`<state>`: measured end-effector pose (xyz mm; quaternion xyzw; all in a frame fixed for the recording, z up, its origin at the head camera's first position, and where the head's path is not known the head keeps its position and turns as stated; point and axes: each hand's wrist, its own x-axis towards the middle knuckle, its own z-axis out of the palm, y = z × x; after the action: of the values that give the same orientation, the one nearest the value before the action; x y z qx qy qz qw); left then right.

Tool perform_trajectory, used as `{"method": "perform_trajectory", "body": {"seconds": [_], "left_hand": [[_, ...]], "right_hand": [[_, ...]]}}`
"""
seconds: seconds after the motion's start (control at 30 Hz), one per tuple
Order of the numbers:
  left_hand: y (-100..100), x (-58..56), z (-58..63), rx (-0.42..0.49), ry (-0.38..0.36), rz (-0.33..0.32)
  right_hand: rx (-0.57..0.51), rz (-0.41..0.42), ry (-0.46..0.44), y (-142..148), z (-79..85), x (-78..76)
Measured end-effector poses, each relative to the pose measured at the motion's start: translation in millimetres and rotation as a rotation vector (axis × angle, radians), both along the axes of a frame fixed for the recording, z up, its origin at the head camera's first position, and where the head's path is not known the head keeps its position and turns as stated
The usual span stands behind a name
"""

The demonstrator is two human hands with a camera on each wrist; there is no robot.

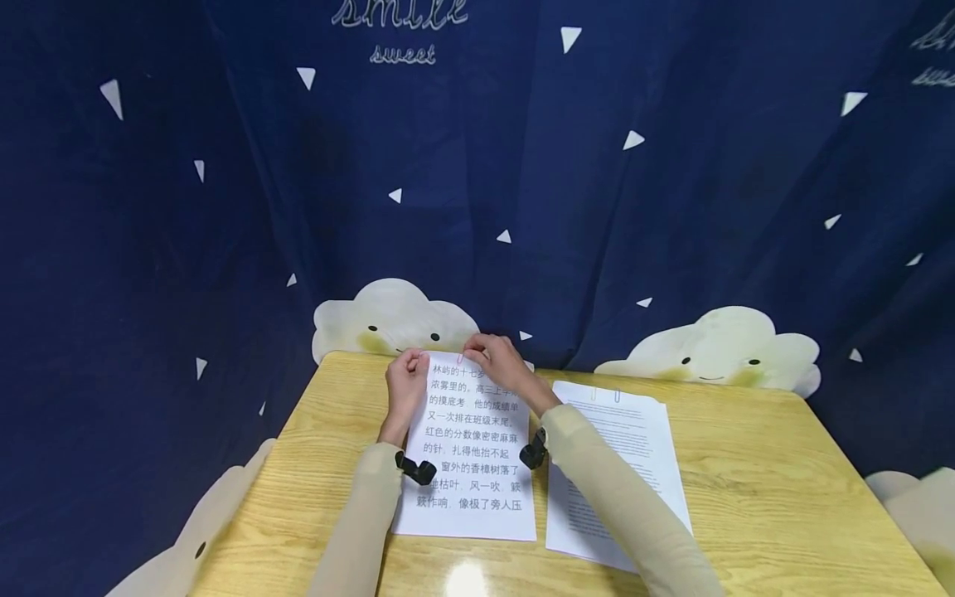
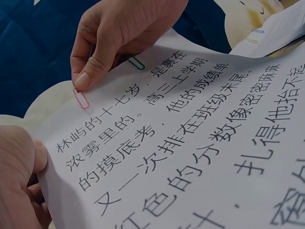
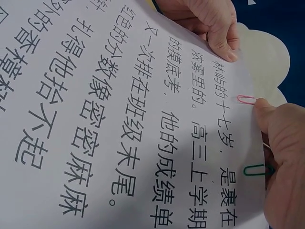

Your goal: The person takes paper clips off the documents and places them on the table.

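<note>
A sheet of paper (image 1: 470, 464) with large printed Chinese text lies on the table, its top end lifted. My left hand (image 1: 407, 383) holds the sheet's upper left edge between thumb and fingers. At the top edge, my right hand (image 1: 498, 361) pinches a pink paper clip (image 2: 82, 99), which sits over the paper's edge. A green paper clip (image 3: 254, 170) is on the same edge, farther right, partly under the right hand. In the right wrist view the thumb (image 3: 267, 114) covers the outer end of the pink clip.
Right of the sheet lies a second set of pages (image 1: 619, 464) in small print, with a blue paper clip (image 1: 617, 396) and a pale one (image 1: 593, 394) at its top. My right forearm crosses over it. A dark blue curtain (image 1: 477, 166) hangs behind the wooden table (image 1: 746, 481).
</note>
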<state>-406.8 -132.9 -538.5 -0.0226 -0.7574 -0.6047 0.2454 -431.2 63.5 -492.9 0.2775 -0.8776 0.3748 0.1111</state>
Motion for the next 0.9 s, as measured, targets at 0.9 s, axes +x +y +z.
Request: {"method": "perform_trajectory", "body": {"seconds": [0.9], "left_hand": [[0.8,0.5,1.6,0.032,-0.049,-0.007]], "right_hand": [[0.035,0.030,-0.006,-0.9,2.2,-0.8]]}}
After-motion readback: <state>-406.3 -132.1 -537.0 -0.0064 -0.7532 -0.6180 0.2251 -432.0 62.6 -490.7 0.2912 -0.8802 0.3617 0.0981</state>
